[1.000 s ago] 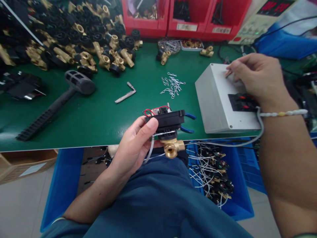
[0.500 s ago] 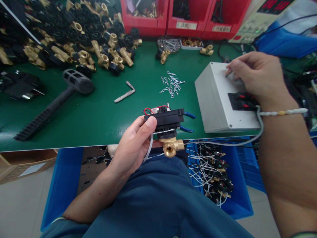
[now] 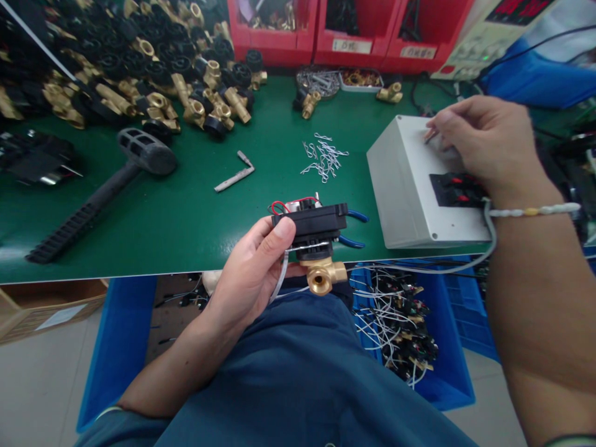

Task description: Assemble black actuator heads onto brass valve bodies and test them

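Note:
My left hand (image 3: 254, 273) is closed round a valve assembly (image 3: 313, 239): a black actuator box with red and white wires on top and a brass valve body below. It is held just off the green table's (image 3: 186, 205) front edge, above my lap. My right hand (image 3: 484, 139) rests on top of a grey box (image 3: 410, 186) at the table's right, its fingers curled with the tips pressed onto the box's far top surface. What the fingertips touch is hidden. Black and red terminals (image 3: 454, 189) show beside the wrist.
A heap of brass and black valves (image 3: 139, 68) fills the back left. A black mallet (image 3: 102, 186), an angled metal key (image 3: 235, 177) and loose wire clips (image 3: 323, 155) lie mid-table. Red bins (image 3: 354, 31) line the back. Blue-handled pliers (image 3: 354, 230) lie by the box. Blue crates (image 3: 419, 335) of wired parts stand below.

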Demonstrator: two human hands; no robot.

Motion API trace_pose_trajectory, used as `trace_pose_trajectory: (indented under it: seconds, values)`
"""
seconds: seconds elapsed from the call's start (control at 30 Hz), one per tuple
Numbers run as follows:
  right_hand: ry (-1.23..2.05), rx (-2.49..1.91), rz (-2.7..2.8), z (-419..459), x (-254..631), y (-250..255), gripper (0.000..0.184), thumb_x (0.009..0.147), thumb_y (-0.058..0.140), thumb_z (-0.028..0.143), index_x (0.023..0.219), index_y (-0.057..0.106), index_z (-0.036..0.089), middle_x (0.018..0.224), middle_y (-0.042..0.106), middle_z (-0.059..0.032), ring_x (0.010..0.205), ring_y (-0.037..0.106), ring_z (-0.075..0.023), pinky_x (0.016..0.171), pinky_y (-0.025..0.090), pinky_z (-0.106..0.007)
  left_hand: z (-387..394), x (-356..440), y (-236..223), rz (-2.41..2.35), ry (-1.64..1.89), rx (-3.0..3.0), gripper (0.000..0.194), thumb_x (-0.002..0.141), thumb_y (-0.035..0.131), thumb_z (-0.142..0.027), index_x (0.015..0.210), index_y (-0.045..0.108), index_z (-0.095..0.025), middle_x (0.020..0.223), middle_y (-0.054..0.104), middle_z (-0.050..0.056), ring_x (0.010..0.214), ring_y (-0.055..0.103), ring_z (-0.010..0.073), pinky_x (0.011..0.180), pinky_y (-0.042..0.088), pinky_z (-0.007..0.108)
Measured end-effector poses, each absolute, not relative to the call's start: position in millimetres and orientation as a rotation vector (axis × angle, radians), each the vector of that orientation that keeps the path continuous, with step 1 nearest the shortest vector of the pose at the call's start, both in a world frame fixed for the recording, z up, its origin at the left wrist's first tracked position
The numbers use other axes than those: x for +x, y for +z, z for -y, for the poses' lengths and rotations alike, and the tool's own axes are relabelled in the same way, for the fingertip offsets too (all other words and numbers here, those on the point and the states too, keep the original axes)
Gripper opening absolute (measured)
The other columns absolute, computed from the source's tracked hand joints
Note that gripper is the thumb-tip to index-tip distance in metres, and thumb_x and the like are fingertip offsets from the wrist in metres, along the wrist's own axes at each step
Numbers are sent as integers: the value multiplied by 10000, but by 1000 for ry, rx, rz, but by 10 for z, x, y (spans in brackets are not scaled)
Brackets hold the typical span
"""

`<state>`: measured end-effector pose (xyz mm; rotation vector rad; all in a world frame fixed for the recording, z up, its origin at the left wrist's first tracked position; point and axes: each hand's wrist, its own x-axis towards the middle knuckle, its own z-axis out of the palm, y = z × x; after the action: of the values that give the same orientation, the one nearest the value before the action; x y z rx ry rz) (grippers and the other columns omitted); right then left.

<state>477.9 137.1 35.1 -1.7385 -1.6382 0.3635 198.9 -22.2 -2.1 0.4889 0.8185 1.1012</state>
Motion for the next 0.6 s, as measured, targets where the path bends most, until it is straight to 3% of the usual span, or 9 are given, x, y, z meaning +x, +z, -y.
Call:
trace_pose_trajectory:
  seconds: [0.43,0.6]
  values:
    - [360,-1751,1626,-1388,4766,320,171,889,635,5,769,698,109,706,675,-15,543,488,-54,578,350,-215,215,1996,-13,-818,1099,484,462,870,722,-513,1176,660,-173,1113,752,106,1147,698,350,923,639,459]
    - [131,-1538,1585,-1501,5014,273,106,892,614,70,852,691,129,796,674,-64,609,539,-101,629,411,-266,219,1973,-6,-827,1116,486,445,862,731,-519,1120,667,-163,1079,757,105,1123,707,351,922,632,458]
